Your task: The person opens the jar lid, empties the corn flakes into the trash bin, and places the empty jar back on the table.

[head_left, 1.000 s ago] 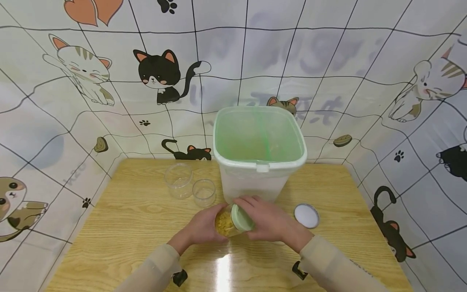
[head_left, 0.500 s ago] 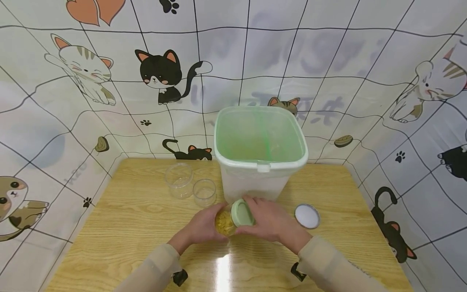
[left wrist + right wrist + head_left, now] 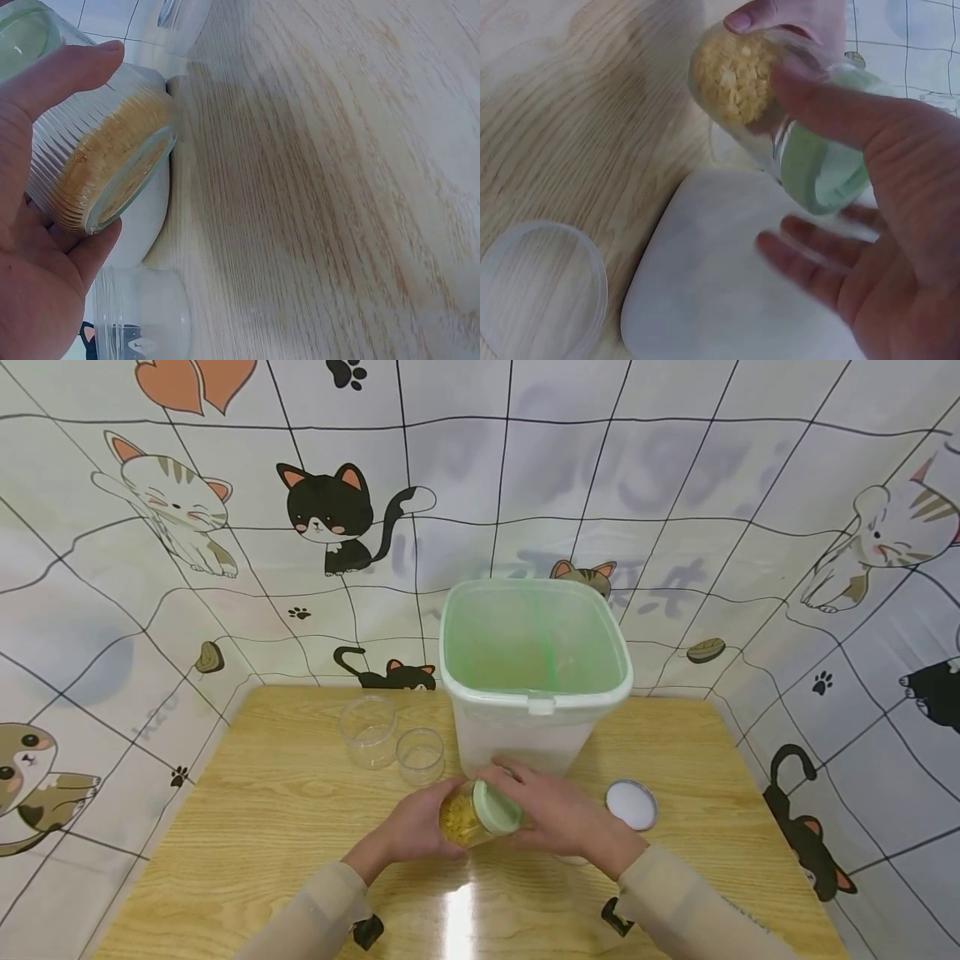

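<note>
A clear ribbed glass jar (image 3: 459, 820) with yellow flaky or small dry pieces inside lies tipped in my left hand (image 3: 414, 828), its base toward the left. My left thumb and fingers grip the jar's body, as the left wrist view shows. A pale green lid (image 3: 498, 808) caps the end that points right. Over that lid is my right hand (image 3: 555, 810). In the right wrist view its thumb overlaps the jar beside the lid, while the other fingers (image 3: 802, 262) are spread below, with a gap between them and the lid's edge.
Behind the jar stands a large white bin (image 3: 517, 739) with a translucent green lid (image 3: 495, 643). Two clear round containers, one larger (image 3: 367, 735) and one smaller (image 3: 420, 756), stand left of it. A white disc-shaped lid (image 3: 631, 803) lies right. A clear round piece (image 3: 544, 289) sits near my right wrist.
The right hand has turned around the green lid, back and then forward, its fingers now further left over the lid's top edge. The jar has tilted slightly; the left hand keeps its grip.
</note>
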`<state>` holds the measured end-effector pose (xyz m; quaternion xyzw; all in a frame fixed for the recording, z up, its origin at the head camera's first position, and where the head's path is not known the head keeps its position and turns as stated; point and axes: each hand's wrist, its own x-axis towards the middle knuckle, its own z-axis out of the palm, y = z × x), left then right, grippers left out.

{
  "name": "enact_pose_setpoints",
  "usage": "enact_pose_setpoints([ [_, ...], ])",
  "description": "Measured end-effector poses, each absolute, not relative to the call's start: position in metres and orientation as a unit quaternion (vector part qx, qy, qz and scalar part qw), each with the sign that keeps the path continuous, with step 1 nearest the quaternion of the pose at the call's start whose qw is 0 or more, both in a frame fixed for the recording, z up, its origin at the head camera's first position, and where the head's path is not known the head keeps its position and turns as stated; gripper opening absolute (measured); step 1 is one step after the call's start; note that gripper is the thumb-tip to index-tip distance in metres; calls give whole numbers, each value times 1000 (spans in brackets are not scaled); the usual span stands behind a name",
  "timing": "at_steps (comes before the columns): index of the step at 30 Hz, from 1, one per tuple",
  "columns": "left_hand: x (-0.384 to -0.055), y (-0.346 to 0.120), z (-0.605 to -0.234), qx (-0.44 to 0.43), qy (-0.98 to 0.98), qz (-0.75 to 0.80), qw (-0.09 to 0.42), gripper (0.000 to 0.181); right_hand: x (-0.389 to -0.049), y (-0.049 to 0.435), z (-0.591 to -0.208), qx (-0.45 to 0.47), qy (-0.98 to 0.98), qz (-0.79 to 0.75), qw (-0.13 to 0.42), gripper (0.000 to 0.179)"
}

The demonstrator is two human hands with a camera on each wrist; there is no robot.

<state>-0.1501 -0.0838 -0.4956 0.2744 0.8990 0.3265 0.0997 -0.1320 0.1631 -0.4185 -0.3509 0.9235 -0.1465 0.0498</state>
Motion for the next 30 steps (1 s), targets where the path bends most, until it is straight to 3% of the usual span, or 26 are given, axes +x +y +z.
enact_pose_setpoints([
  [5,-149,-83,-494,274,898,330,96,96,-126,157,-417,-269,953,-126,62,113],
  [14,-149,-80,-496,280,899,326,85,94,-123,148,-416,-175,976,-129,32,85],
  [18,-148,-78,-494,280,901,321,81,93,-122,146,-417,-161,980,-115,35,86],
  [24,-147,-76,-493,284,901,319,82,90,-123,144,-417,-171,975,-128,53,88],
  [30,-148,-78,-495,287,899,320,90,93,-122,151,-414,-262,955,-127,61,83],
])
